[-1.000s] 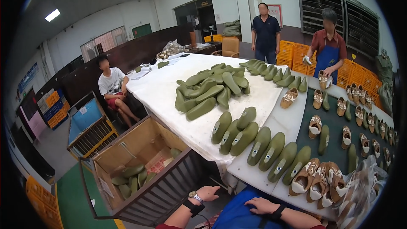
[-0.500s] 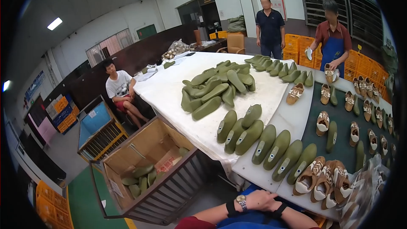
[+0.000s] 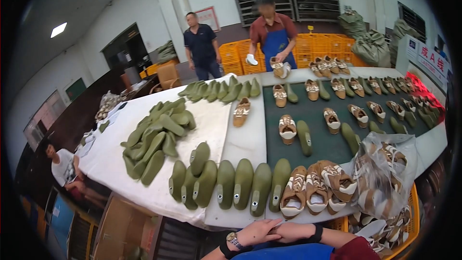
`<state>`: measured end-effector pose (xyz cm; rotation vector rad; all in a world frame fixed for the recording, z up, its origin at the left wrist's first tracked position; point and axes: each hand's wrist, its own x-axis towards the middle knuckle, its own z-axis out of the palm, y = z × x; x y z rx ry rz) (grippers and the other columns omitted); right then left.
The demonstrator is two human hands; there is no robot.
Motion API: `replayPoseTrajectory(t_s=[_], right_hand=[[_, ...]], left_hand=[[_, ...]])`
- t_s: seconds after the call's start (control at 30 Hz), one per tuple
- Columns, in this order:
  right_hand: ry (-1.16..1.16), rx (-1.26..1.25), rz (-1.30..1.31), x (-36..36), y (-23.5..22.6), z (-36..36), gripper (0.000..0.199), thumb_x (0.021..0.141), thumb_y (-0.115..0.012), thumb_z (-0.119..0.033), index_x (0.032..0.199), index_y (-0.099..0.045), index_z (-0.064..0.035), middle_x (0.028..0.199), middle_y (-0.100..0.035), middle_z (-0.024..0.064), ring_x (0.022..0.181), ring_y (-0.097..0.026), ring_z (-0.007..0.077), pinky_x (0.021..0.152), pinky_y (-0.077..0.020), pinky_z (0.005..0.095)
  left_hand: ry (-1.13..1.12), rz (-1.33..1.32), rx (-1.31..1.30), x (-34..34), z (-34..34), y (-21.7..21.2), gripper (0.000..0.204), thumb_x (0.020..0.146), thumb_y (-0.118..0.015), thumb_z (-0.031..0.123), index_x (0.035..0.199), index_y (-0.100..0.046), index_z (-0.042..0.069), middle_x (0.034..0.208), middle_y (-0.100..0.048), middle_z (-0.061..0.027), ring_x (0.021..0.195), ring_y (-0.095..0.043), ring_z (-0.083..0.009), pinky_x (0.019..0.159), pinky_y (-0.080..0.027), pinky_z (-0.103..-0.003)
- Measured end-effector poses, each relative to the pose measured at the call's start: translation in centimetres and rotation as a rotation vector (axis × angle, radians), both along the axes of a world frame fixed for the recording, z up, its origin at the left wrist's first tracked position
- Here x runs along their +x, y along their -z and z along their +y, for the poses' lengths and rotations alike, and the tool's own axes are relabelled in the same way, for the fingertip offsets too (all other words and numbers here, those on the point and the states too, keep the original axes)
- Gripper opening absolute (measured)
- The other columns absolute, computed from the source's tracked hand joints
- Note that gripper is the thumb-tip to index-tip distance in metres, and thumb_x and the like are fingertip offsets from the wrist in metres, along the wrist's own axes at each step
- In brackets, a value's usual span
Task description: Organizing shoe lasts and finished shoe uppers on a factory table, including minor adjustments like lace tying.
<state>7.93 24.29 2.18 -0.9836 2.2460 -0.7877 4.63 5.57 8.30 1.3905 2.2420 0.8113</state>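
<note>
My left hand [image 3: 255, 233], with a wristwatch above it, and my right hand [image 3: 294, 231] meet at the near table edge. Their fingers overlap loosely, fairly straight, with no object showing in either. Just beyond them stands a row of green shoe lasts [image 3: 262, 185], several with a small round hole. Right of the lasts, brown-and-white sneakers [image 3: 294, 192] are bunched together, closest to my right hand. A clear plastic bag [image 3: 385, 173] with more sneakers lies farther right.
A heap of green lasts [image 3: 161, 130] covers part of the white cloth [image 3: 108, 151]. Sneakers paired with lasts line the dark green belt [image 3: 308, 108]. Across the table a person in a blue apron [image 3: 276, 48] holds a sneaker. A yellow crate [image 3: 415, 207] of shoes stands at lower right.
My view has swung right, bringing in more of the belt and the plastic bag. My hands stay together; the left has slid off the right wrist onto the right hand.
</note>
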Motion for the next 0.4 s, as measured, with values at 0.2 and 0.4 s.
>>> replayPoseTrajectory(t_s=[0.2, 0.4], right_hand=[[0.466, -0.284, 0.222, 4.0, -8.7, 5.4, 0.027, 0.088, -0.057, -0.022, 0.111, -0.061, -0.0088, 0.091, -0.065, 0.0171, 0.085, -0.063, 0.0354, 0.074, -0.0504, 0.0414], [0.881, -0.268, 0.567, 3.5, -9.9, 8.2, 0.024, 0.083, -0.063, -0.013, 0.106, -0.064, -0.0061, 0.086, -0.065, 0.0154, 0.079, -0.064, 0.0313, 0.070, -0.0508, 0.0363]], left_hand=[[-0.044, 0.078, 0.157, -2.6, 1.0, -1.0, 0.048, 0.083, -0.066, 0.025, 0.123, -0.051, 0.004, 0.110, -0.058, -0.0196, 0.101, -0.057, -0.0351, 0.088, -0.047, -0.039], [-0.497, 0.567, 0.195, -7.1, 3.0, -0.6, 0.052, 0.072, -0.074, 0.025, 0.117, -0.055, 0.006, 0.126, -0.046, -0.0172, 0.123, -0.038, -0.0395, 0.103, -0.033, -0.052]])
